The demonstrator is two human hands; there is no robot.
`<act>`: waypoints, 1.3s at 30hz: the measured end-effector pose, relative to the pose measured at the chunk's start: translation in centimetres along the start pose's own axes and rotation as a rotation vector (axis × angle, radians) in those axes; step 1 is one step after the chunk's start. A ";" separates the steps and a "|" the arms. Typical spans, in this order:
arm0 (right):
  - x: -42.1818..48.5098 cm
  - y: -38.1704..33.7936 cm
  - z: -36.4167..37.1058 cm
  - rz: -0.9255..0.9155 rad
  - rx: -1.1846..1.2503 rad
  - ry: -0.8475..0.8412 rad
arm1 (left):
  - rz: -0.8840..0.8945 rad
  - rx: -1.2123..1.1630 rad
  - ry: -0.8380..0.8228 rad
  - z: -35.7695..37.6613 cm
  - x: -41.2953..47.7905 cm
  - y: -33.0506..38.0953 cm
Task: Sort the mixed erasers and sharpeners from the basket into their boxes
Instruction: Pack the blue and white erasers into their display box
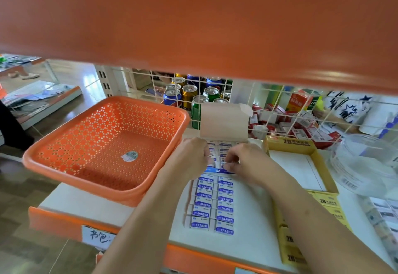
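The erasers (217, 163) pinched in the fingers (231, 167) are mostly hidden by them; the clear jar (364, 166), far right of them, is cut off by the edge.

Overhead orange shelf (193, 25) is hanging low across the full width and capping headroom, so access is running in from the front only. Wire grid (269, 101) is closing off the back. Orange basket (64, 172) is filling the left side, its right rim just beside the erasers (213, 204); its inside is lying open from above. Box flap (224, 120) is standing upright behind the rows, blocking the rear. Left hand (189, 155) and right hand (243, 159) are crowding the middle rows, fingers curled onto erasers; the near rows are lying uncovered between the forearms. Yellow box (327, 174) is walling the right, with a clear tub (366, 166) just beyond it. Bare white shelf top (86, 204) is showing in front of the basket.
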State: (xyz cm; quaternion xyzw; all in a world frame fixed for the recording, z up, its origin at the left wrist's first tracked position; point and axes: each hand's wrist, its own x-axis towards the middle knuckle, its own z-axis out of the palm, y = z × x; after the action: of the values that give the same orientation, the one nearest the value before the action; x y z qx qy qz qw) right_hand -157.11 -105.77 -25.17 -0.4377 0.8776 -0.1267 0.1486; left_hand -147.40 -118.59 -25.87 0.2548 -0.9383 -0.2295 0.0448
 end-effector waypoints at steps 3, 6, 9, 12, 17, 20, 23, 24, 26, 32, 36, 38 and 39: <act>0.1 0.1 -0.3 0.003 0.022 -0.022 | 0.018 0.046 -0.054 -0.1 0.1 0.3; 0.0 0.2 -0.3 0.004 0.028 -0.022 | -0.012 0.091 -0.089 -0.2 0.2 0.9; -0.1 0.1 -0.3 0.004 0.035 -0.017 | -0.040 0.126 -0.084 -0.2 0.4 1.2; -0.1 0.2 -0.3 0.000 0.048 -0.004 | -0.032 0.076 -0.120 -0.5 0.5 1.3; -0.3 0.4 -0.2 -0.027 0.051 0.041 | 0.055 0.028 -0.062 -0.3 -0.3 0.6; -0.4 0.4 -0.2 -0.029 0.034 0.057 | 0.072 -0.002 -0.064 -0.2 -0.7 0.4; -0.2 0.4 0.1 -0.014 0.008 0.078 | 0.105 0.090 -0.049 0.1 -1.1 0.2; -0.2 0.4 0.2 -0.016 -0.007 0.082 | 0.114 0.096 -0.022 0.3 -1.3 0.1; -0.4 0.5 0.1 -0.020 -0.037 0.059 | 0.125 0.073 0.019 0.8 -1.4 0.1; -0.5 1.4 0.2 -0.019 -0.175 0.046 | 0.161 0.023 0.076 1.5 -1.4 -0.1; -0.8 1.4 0.3 -0.019 -0.084 0.082 | 0.152 -0.009 0.091 1.7 -1.2 0.3; -1.1 1.7 0.1 -0.020 -0.032 0.084 | 0.157 -0.019 0.096 1.8 -1.1 0.4; -1.1 1.8 0.1 -0.024 -0.014 0.085 | 0.164 -0.022 0.095 1.8 -1.1 0.4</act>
State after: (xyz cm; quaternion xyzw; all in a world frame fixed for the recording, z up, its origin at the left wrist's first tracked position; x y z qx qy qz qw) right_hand -157.73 -103.82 -25.67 -0.4436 0.8787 -0.1406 0.1067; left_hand -147.02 -116.99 -27.28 0.1875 -0.9501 -0.2231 0.1109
